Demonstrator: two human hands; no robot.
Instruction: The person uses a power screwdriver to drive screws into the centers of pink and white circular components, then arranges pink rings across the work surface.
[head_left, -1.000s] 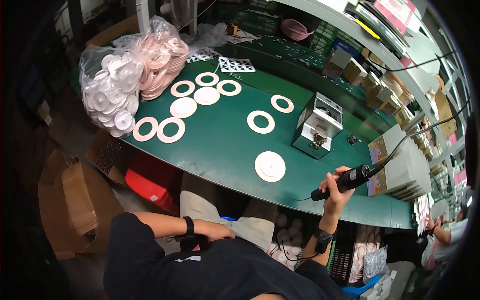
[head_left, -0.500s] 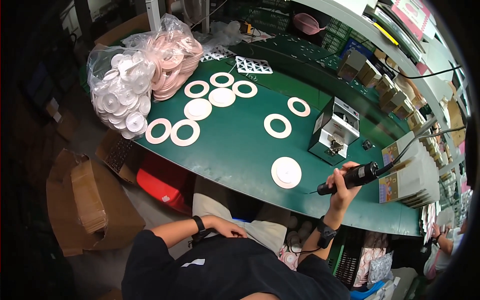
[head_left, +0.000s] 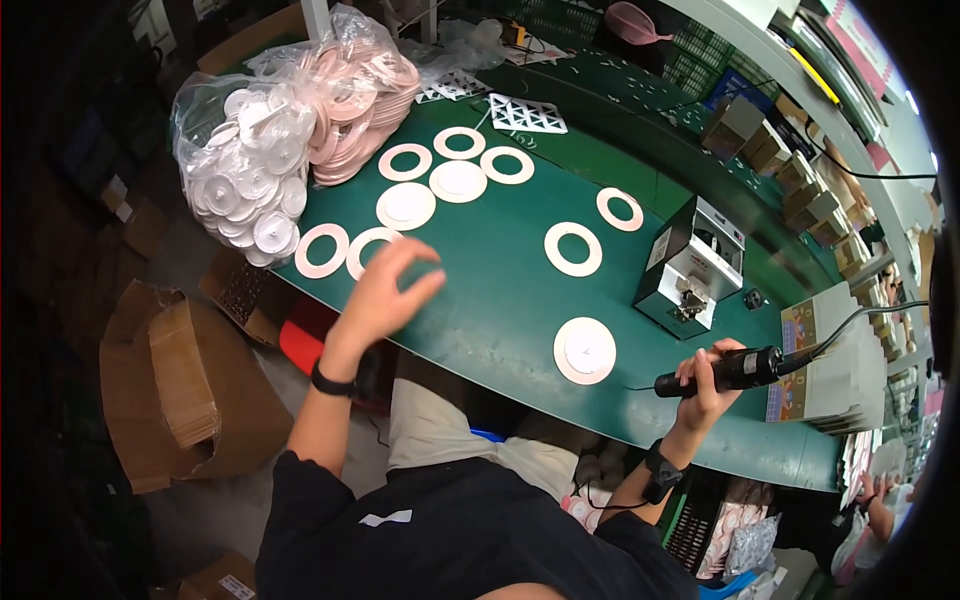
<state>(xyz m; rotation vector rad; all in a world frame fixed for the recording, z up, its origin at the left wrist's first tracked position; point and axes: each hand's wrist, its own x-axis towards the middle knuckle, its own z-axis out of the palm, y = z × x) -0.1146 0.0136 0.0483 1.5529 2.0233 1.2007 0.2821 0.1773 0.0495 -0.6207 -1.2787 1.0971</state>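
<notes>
My right hand (head_left: 708, 385) is wrapped round a black corded electric screwdriver (head_left: 735, 370), its thin bit pointing left over the green table. Left of the bit lies a pale pink disc (head_left: 563, 368) with a smaller white disc (head_left: 590, 352) on it. My left hand (head_left: 385, 290), fingers apart and nothing in it, hovers above the table's front edge. It partly covers one flat pink ring (head_left: 362, 243); another pink ring (head_left: 322, 250) lies just left of it. Two more discs with white centres (head_left: 407, 205) (head_left: 458, 181) sit farther back, among several rings.
Clear bags of white discs (head_left: 255, 180) and pink rings (head_left: 360, 100) stand at the back left. A black box-shaped machine (head_left: 692, 268) stands right of two loose rings. Stacked printed card sheets (head_left: 835, 350) are at the right end. An open cardboard box (head_left: 150, 380) is on the floor.
My left hand has risen from my lap and reached forward over the table, fingers spreading. My right hand still holds the screwdriver in much the same place. The view has shifted slightly.
</notes>
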